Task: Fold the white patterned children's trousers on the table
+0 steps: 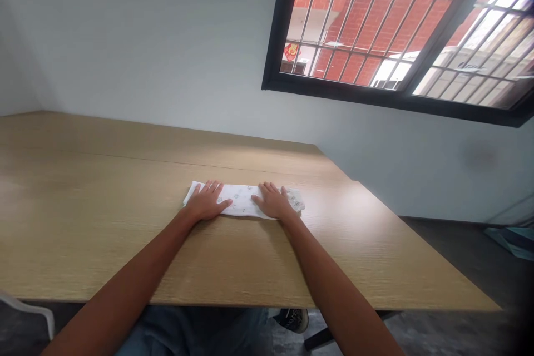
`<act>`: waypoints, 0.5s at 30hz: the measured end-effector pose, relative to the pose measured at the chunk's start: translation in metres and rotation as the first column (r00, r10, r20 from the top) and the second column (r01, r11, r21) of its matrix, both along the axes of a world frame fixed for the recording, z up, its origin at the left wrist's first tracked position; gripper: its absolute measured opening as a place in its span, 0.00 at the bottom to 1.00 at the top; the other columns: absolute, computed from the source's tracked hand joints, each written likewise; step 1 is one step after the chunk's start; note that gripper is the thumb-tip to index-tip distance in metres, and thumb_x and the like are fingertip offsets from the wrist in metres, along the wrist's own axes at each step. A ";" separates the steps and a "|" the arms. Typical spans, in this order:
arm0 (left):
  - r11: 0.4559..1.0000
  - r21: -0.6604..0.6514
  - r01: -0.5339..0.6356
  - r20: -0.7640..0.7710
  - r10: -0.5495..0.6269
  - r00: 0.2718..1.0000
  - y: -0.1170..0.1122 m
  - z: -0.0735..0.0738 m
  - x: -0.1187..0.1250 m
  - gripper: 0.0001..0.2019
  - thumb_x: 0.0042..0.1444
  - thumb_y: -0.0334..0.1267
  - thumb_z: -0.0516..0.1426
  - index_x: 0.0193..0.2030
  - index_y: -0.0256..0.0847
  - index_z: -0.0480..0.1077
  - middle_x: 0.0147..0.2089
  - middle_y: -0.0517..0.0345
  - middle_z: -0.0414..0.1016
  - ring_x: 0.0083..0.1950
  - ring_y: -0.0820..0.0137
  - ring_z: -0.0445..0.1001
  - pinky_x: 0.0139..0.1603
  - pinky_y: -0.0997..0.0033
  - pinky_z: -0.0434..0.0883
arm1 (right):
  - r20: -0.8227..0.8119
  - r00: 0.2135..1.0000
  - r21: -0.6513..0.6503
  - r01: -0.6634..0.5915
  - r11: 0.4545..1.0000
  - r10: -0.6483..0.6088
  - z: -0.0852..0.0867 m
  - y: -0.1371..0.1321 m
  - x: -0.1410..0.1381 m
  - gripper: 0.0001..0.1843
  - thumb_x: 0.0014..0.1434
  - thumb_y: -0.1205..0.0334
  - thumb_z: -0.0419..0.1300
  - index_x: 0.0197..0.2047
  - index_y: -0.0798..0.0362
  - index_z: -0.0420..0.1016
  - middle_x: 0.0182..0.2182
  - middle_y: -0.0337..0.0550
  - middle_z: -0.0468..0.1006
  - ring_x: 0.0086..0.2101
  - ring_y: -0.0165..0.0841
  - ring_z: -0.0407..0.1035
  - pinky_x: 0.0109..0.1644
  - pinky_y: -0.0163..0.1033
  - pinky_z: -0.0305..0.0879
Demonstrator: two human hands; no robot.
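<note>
Looking down past the near edge of the table: grey-blue trousers below that edge; a dark shoe on the floor under the table, beside a black table foot; a white curved chair part low at the table's near-left corner.

Both bare forearms cross the near edge and run up the tabletop; left hand lies palm down, fingers spread and flat, gripping nothing, pressing on the left end of a folded white cloth; right hand likewise flat and open, fingers splayed, resting on the cloth's right part; a bare strip of cloth shows between the two hands.

Cloth: long narrow band, small pale print, lying flat on the table about mid-depth, lengthwise across the view; its right end pokes out past the right hand.

Behind the table: plain white wall; above the table's far-right corner, a black-framed barred window with red brick outside; teal object on the floor right of the table, too blurred to identify.
</note>
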State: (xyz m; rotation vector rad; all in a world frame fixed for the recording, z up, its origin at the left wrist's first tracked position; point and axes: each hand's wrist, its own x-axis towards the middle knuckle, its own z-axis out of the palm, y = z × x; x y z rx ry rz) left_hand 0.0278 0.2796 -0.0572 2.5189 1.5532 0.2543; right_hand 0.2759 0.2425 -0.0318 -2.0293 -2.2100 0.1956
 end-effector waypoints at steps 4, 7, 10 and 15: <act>0.998 -0.004 -0.057 -0.030 0.057 0.998 0.002 0.003 -0.009 0.43 0.62 0.67 0.41 0.73 0.34 0.52 0.75 0.41 0.46 0.76 0.50 0.42 0.72 0.44 0.42 | -0.006 0.999 0.046 0.042 0.998 -0.042 0.000 0.006 0.023 0.28 0.70 0.46 0.46 0.64 0.55 0.65 0.67 0.57 0.61 0.68 0.46 0.49 0.70 0.62 0.34; 0.997 0.005 -0.078 -0.035 0.078 0.996 0.002 0.003 -0.011 0.44 0.61 0.68 0.41 0.73 0.35 0.53 0.75 0.41 0.47 0.76 0.50 0.43 0.72 0.47 0.45 | -0.068 0.995 0.094 0.075 0.993 -0.069 0.003 0.006 0.029 0.24 0.68 0.50 0.51 0.60 0.54 0.69 0.65 0.55 0.64 0.66 0.44 0.55 0.70 0.59 0.38; 0.996 0.005 -0.084 -0.034 0.084 0.996 0.000 0.003 -0.011 0.44 0.61 0.67 0.42 0.73 0.34 0.53 0.75 0.40 0.47 0.76 0.50 0.43 0.72 0.49 0.46 | -0.140 0.985 0.179 0.126 0.976 -0.102 0.010 0.003 0.030 0.21 0.66 0.53 0.54 0.57 0.51 0.72 0.66 0.51 0.64 0.64 0.41 0.58 0.70 0.53 0.43; 0.997 0.028 -0.067 -0.003 0.067 0.998 -0.001 0.007 -0.012 0.41 0.62 0.64 0.45 0.70 0.32 0.57 0.73 0.38 0.53 0.74 0.47 0.48 0.72 0.47 0.49 | -0.125 0.944 0.193 0.324 0.926 -0.305 0.023 -0.002 0.044 0.20 0.63 0.53 0.56 0.55 0.51 0.75 0.61 0.49 0.70 0.60 0.46 0.62 0.62 0.51 0.57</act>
